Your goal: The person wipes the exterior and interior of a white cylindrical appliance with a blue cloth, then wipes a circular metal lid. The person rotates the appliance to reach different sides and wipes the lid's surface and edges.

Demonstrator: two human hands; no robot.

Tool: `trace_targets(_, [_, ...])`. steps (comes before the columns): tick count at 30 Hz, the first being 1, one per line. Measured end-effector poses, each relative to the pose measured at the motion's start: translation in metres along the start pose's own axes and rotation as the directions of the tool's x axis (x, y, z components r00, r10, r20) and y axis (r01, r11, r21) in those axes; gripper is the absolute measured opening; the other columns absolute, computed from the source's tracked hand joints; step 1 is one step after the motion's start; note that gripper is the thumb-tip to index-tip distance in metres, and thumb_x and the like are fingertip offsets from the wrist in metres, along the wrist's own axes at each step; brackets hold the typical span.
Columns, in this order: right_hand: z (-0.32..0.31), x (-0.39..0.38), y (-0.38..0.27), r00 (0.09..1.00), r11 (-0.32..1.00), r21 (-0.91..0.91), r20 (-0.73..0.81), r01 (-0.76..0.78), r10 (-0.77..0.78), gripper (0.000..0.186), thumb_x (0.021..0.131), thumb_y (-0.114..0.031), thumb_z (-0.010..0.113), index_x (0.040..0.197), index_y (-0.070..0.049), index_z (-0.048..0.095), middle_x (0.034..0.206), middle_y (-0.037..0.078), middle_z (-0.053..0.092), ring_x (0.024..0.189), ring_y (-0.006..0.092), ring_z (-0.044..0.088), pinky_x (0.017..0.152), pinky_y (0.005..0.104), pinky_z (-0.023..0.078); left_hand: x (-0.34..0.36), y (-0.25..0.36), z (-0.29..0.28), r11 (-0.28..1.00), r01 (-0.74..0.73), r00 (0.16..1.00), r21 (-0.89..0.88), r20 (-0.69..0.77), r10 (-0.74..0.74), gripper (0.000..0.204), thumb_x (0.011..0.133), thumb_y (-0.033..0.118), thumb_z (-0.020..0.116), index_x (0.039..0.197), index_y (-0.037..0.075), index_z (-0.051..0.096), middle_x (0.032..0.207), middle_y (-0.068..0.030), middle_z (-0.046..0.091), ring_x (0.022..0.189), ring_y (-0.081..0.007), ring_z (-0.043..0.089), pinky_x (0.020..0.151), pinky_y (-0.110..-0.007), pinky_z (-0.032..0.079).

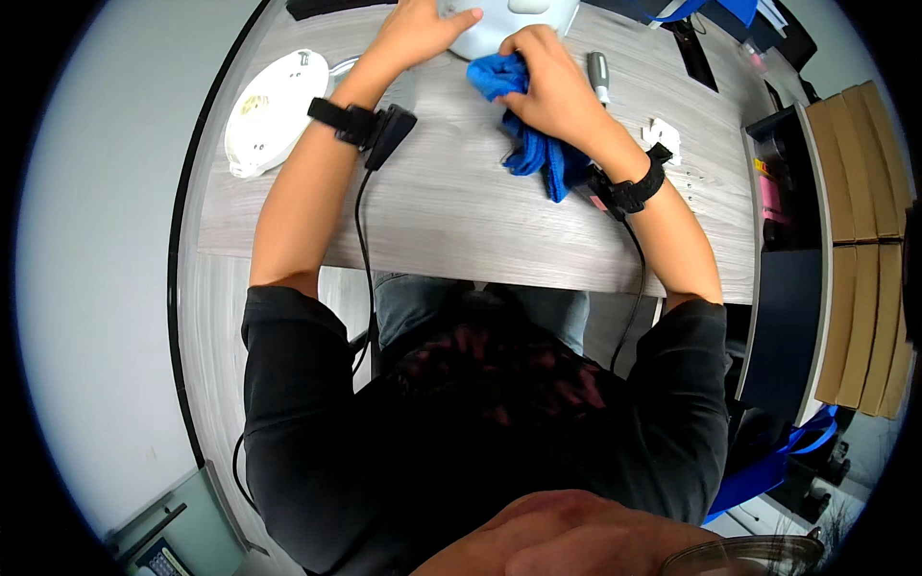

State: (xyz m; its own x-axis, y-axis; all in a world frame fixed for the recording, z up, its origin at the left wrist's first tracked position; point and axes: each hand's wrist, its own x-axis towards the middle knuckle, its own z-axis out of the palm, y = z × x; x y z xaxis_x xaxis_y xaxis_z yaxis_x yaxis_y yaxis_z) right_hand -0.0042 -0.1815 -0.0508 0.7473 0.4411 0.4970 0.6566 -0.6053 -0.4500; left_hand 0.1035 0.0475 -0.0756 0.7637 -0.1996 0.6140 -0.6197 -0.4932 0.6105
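Note:
A rounded pale white housing [490, 34] stands at the far edge of view, partly cut off by the top of the picture. My left hand [418, 36] holds it at its left side, thumb stretched onto its surface; the other fingers are mostly out of view. In my right hand [547, 82] is a bunched blue cloth [497, 75], gripped between thumb and fingers close to the front of the housing. The rest of the cloth trails onto the table under my right wrist.
To the left lies a white oval cover [277, 113]. A grey-handled screwdriver [597, 75] and small white pieces [663, 139] lie to the right, with tiny screws [690, 184] nearby. Cables run from both wristbands. Brown cardboard boxes [864, 192] stand beyond the table's right side.

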Motion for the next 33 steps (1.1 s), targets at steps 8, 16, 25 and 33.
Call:
trace_targets(8, [0.026, -0.007, -0.022, 0.819, 0.991, -0.079, 0.572, 0.112, -0.047, 0.094, 0.066, -0.02, 0.094, 0.149, -0.016, 0.05, 0.141, 0.016, 0.054, 0.132, 0.0358, 0.052, 0.111, 0.0473, 0.043, -0.095, 0.059, -0.077, 0.811, 0.201, 0.853, 0.55, 0.308, -0.421, 0.072, 0.091, 0.052, 0.071, 0.144, 0.005, 0.056, 0.135, -0.0242, 0.065, 0.121, -0.0408, 0.066, 0.101, -0.047, 0.054])
trace_targets(16, [0.046, -0.009, -0.008, 0.716, 0.821, -0.18, 0.611, 0.542, -0.338, 0.089, 0.068, -0.027, 0.092, 0.147, -0.021, 0.052, 0.134, 0.012, 0.06, 0.127, 0.0341, 0.056, 0.106, 0.0458, 0.047, -0.147, 0.022, -0.083, 0.741, 0.134, 0.809, 0.658, 0.359, -0.465, 0.068, 0.091, 0.047, 0.07, 0.145, 0.008, 0.057, 0.148, -0.0168, 0.057, 0.134, -0.0372, 0.055, 0.106, -0.049, 0.05])
trace_targets(25, [0.029, -0.011, -0.019, 0.745, 0.904, -0.087, 0.602, 0.419, -0.288, 0.057, 0.07, -0.002, 0.081, 0.122, -0.015, 0.062, 0.104, 0.008, 0.064, 0.102, 0.0323, 0.066, 0.077, 0.0428, 0.058, -0.168, 0.037, -0.077, 0.782, 0.029, 0.691, 0.623, 0.552, -0.466, 0.069, 0.09, 0.04, 0.073, 0.149, 0.012, 0.053, 0.16, -0.0188, 0.044, 0.146, -0.0467, 0.039, 0.116, -0.055, 0.039])
trace_targets(33, [-0.018, -0.002, -0.051, 0.804, 0.802, -0.241, 0.418, 0.547, -0.423, 0.058, 0.073, -0.002, 0.075, 0.127, -0.022, 0.068, 0.098, 0.006, 0.06, 0.097, 0.028, 0.064, 0.076, 0.0403, 0.055, -0.188, 0.066, -0.073, 0.933, -0.116, 0.586, 0.342, 0.782, -0.214, 0.063, 0.09, 0.034, 0.074, 0.147, 0.015, 0.056, 0.166, -0.0126, 0.035, 0.154, -0.0391, 0.028, 0.123, -0.061, 0.023])
